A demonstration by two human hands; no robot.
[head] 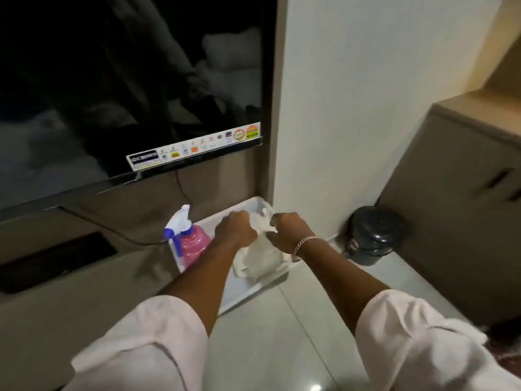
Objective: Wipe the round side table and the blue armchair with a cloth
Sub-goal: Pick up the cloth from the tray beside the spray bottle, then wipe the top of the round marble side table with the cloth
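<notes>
A white cloth (260, 259) hangs over a white tray (245, 292) that lies on the tiled floor beside the wall. My left hand (235, 228) grips the cloth's upper left part. My right hand (287, 230), with a bracelet on the wrist, pinches its upper right edge. Both hands hold the cloth up just above the tray, and its lower part rests folded on the tray. Neither the round side table nor the blue armchair is in view.
A pink spray bottle (190, 241) with a white and blue trigger stands at the tray's left end. A small black pedal bin (372, 235) sits right of the wall corner, by a brown cabinet (456, 198). A large television (127, 94) hangs above a low shelf, its cable trailing down.
</notes>
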